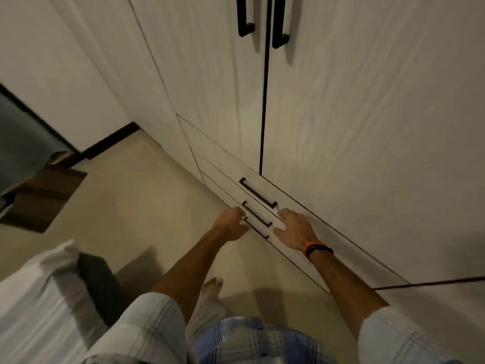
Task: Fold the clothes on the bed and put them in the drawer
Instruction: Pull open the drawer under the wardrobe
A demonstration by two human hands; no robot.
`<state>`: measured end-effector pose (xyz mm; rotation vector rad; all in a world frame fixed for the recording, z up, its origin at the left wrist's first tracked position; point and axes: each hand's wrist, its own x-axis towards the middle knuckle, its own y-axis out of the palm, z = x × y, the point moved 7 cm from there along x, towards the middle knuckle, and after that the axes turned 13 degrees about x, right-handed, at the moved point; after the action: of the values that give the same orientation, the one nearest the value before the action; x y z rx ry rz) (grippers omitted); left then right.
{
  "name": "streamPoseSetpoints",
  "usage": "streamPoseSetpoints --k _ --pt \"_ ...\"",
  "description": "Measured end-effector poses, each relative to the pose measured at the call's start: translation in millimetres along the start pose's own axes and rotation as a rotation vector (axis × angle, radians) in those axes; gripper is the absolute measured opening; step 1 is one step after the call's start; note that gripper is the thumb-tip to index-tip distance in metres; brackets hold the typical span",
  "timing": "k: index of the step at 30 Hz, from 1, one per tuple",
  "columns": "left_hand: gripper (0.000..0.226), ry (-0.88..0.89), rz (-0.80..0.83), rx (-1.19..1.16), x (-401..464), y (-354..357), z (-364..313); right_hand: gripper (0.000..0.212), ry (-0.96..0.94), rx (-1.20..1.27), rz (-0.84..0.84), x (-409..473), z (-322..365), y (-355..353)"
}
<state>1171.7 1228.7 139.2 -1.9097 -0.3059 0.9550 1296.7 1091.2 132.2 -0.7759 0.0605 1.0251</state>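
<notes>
White wood-grain drawers at the wardrobe's foot sit closed as both empty hands, left and right, fingers loosely spread, reach for the lowest dark handle, apparently to pull it open; bed behind left.

Left hand, right hand outstretched, empty
</notes>
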Motion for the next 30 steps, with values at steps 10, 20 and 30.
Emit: streamPoseSetpoints --k 10,20,30 --pt "0.052 0.328 0.133 0.197 114.2 -29.5 18.6 0.06 0.297 -0.038 -0.167 64.0 21.9 26.8" --pt "0.075 0.611 0.054 0.633 172.2 -4.2 7.4 0.077 0.331 -0.233 -0.082 121.3 19.0 77.4" --pt "0.091 0.672 0.123 0.75 222.0 31.2 15.1 0.091 0.362 -0.302 -0.103 166.5 -14.3 95.3"
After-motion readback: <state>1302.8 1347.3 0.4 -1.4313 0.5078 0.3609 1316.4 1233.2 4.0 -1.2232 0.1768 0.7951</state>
